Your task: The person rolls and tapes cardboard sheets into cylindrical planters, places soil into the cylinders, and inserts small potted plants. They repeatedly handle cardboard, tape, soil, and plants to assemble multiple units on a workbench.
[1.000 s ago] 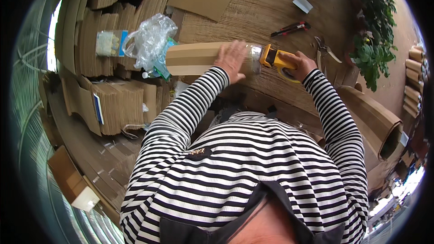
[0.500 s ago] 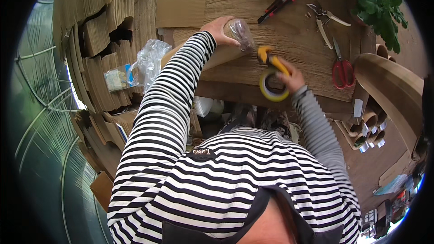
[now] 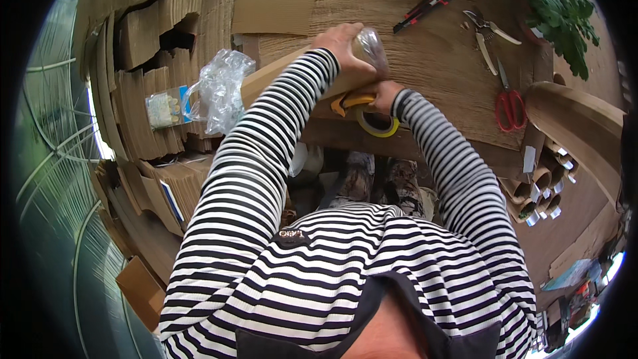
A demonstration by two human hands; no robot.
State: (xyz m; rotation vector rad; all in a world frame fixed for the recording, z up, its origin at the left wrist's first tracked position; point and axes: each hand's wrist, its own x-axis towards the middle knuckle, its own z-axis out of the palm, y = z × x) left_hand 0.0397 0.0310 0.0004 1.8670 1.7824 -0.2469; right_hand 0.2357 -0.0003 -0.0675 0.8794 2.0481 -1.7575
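Note:
A brown cardboard tube [image 3: 274,73] lies slantwise near the table's front edge. Clear plastic [image 3: 373,50] covers its right end. Close to that end, my left hand [image 3: 344,52] is wrapped over the tube from above. My right hand [image 3: 385,97] grips a yellow tape dispenser [image 3: 356,100] just below and against the tube's near side. The dispenser's tape roll [image 3: 378,134], yellow-rimmed, hangs toward me below the hand. My right fingers are partly hidden, as is the contact between dispenser and tube.
Stacked cardboard [image 3: 143,33] fills the left side, with a crumpled clear plastic bag [image 3: 226,86] beside it. A utility knife [image 3: 422,12], pruning shears [image 3: 488,34] and red-handled scissors [image 3: 510,108] lie at the right. Beyond are a leafy plant [image 3: 565,16] and rolled tubes [image 3: 541,176].
My right hand has brought the tape dispenser left and up against the tube, its head now pointing left. My left hand and the tube's wrapped end appear slightly farther right.

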